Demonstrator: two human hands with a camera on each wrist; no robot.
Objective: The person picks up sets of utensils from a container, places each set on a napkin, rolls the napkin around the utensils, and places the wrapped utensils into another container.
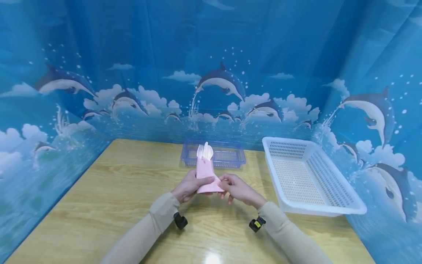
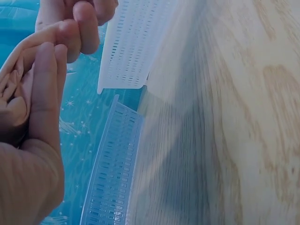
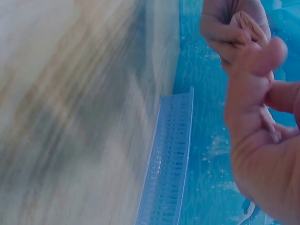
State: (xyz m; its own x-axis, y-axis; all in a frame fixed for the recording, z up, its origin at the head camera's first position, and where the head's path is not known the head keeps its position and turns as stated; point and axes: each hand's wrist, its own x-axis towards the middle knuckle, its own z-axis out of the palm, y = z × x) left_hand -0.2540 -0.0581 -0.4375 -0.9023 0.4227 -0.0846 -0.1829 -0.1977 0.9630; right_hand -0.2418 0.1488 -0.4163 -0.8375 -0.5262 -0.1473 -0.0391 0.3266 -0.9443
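A pink napkin (image 1: 205,169) is folded around a white fork (image 1: 200,151), a white knife (image 1: 206,148) and a white spoon (image 1: 210,152), whose heads stick out at its upper end. My left hand (image 1: 191,185) grips the napkin from the left, thumb across its front. With thumb and fingers, my right hand (image 1: 239,189) pinches the napkin's lower right corner. The bundle is held above the table. In the left wrist view, the fingers of the left hand (image 2: 44,103) curl round the cloth; the right wrist view shows the right hand (image 3: 258,117) close to the left.
Behind the bundle, a translucent blue-purple basket (image 1: 229,165) stands at the table's back edge. A larger white perforated basket (image 1: 280,183) sits to the right. The wooden table (image 1: 108,190) is bordered by a blue dolphin-printed curtain (image 1: 158,44).
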